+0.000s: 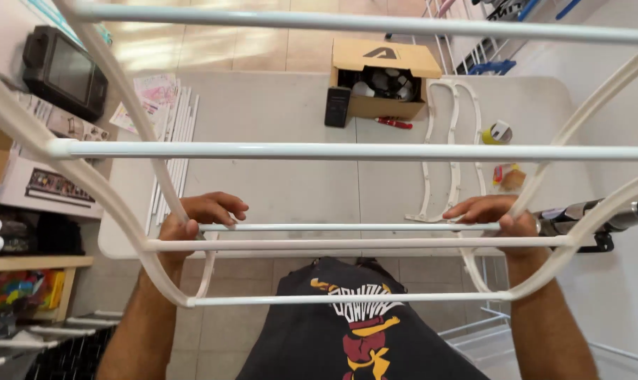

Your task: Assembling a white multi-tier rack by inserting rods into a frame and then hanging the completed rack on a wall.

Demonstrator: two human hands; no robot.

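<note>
I look down through a white wire rack (347, 150) made of long horizontal rods joined by two curved side pieces. My left hand (196, 219) grips the left curved side piece where a thin rod (347, 227) meets it. My right hand (498, 217) grips the right curved side piece at the other end of that rod. Both hands hold the rack over the near edge of a pale grey table (276, 112).
On the table lie an open cardboard box (383, 77) with a black device (337, 107) beside it, a bundle of white rods (172, 155), two curved white side pieces (454, 141), a tape roll (496, 132) and papers. A black monitor (65, 70) stands at left.
</note>
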